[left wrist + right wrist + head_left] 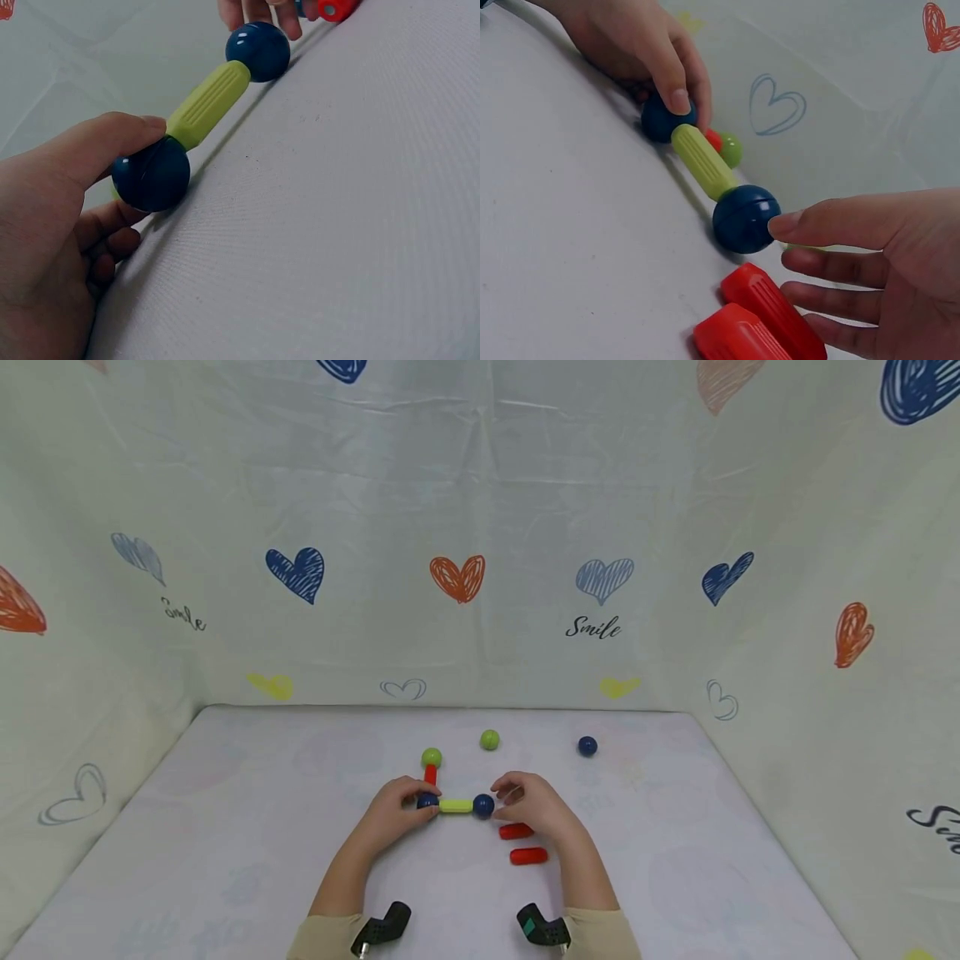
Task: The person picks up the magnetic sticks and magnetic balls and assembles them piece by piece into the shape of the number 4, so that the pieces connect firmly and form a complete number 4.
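My left hand [392, 814] grips a glossy blue ball [154, 178], thumb on top and fingers round its far side. A ribbed yellow-green rod [456, 807] joins this ball to a second blue ball [746, 219]. From the held ball a red rod [431, 775] runs away towards a light green ball [431, 757] at its far end. My right hand [536, 806] is beside the second blue ball, its thumb tip right at the ball and its other fingers loosely extended, as the right wrist view shows.
Two loose red rods [528, 857] lie side by side near my right hand, one partly under it in the head view. Farther back on the white table [247, 827] are a loose green ball [490, 740] and a loose blue ball [587, 746]. A heart-printed curtain [360, 610] stands behind.
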`<act>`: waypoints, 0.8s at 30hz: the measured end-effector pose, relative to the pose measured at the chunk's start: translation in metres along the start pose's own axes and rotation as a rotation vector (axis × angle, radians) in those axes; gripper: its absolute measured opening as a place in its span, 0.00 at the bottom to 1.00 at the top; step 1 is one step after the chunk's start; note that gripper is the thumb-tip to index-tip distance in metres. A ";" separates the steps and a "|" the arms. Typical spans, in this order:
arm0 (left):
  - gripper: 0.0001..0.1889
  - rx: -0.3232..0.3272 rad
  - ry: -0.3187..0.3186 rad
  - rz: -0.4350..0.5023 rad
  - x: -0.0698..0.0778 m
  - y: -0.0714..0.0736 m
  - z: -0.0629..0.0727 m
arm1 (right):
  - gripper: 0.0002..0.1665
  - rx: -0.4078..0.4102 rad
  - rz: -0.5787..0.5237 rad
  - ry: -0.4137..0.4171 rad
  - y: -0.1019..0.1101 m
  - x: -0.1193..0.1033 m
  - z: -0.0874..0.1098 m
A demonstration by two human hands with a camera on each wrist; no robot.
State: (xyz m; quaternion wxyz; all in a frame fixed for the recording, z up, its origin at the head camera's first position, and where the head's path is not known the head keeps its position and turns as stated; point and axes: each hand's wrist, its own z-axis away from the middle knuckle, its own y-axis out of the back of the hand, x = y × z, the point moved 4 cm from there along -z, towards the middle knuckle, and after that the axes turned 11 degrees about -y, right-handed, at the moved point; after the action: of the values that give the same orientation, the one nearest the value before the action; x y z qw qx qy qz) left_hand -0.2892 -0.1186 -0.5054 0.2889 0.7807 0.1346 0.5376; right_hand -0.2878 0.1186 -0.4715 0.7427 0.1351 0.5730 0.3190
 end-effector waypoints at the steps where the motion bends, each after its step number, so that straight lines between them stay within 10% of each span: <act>1: 0.09 0.000 0.000 0.001 0.000 0.000 0.000 | 0.18 -0.001 0.011 -0.003 0.002 0.001 0.001; 24: 0.09 0.001 0.006 -0.007 0.001 0.001 -0.001 | 0.14 -0.123 0.107 0.026 0.013 0.018 0.003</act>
State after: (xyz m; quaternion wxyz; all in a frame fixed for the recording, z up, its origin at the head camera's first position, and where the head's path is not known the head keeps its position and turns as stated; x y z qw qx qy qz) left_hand -0.2896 -0.1182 -0.5039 0.2900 0.7787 0.1384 0.5388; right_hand -0.2866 0.1399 -0.4770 0.7241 0.1156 0.5538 0.3945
